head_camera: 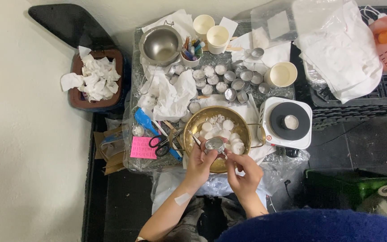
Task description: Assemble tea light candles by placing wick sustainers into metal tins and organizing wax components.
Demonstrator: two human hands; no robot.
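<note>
**Head view: wax emptied from small tins**

Head view over my counter (211,60); brass bowl (217,130) already holds several white wax discs; many tins (229,76) wait behind; left hand (199,163) fingers grip one small tin (214,144) above the bowl; right hand (243,172) fingers pinch at it.

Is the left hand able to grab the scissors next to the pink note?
Probably yes. The scissors lie uncovered just beside the left hand, but it holds a small metal cup now.
</note>
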